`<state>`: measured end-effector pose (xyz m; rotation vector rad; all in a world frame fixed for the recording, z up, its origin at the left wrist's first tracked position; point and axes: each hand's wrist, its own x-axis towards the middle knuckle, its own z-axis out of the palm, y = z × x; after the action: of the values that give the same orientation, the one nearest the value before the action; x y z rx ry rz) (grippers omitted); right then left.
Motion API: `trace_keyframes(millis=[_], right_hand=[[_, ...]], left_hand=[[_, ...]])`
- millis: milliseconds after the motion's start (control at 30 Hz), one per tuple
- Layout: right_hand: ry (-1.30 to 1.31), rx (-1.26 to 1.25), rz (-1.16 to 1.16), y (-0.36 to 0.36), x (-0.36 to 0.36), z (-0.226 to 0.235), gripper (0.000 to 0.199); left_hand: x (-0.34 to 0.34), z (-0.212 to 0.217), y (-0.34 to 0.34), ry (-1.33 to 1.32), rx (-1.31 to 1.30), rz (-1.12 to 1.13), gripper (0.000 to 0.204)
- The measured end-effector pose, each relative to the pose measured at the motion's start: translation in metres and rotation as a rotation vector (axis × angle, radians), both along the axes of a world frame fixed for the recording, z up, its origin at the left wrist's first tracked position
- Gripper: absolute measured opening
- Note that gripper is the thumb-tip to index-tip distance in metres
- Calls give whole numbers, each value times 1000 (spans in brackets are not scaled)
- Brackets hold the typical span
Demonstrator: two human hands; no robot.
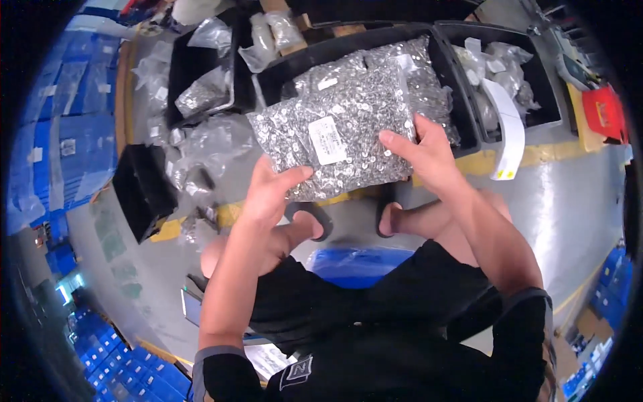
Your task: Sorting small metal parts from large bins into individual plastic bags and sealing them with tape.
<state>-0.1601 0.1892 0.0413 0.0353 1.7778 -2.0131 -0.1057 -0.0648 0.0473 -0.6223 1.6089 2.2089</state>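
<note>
Between my two hands is a large clear bag of small shiny metal parts [365, 147], with a white label [327, 141] on its face. My left hand [271, 191] grips its lower left corner, thumb on the front. On the right edge, my right hand [425, 151] pinches the bag, thumb on top and fingers mostly hidden behind. The bag is held over the near edge of a black bin [467, 134], in which more bags of metal parts [429, 87] lie.
Left of that bin stands another black bin [231, 67] with plastic bags; a third black bin [549, 107] is at the right. Loose clear bags [214, 144] and a tilted black box [137, 194] lie at the left. A red box [603, 114] sits far right. Blue boxes [87, 147] are stacked at left.
</note>
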Motion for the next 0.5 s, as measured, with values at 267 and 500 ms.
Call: trace_keyframes(millis=[267,500], right_hand=[[126,123,28,16,-15,14,36],[163,-58,-9,14,-19,22,37]], left_hand=[[-8,11,10,142,33,78,68],[-15,16,10,263,202,123,73]])
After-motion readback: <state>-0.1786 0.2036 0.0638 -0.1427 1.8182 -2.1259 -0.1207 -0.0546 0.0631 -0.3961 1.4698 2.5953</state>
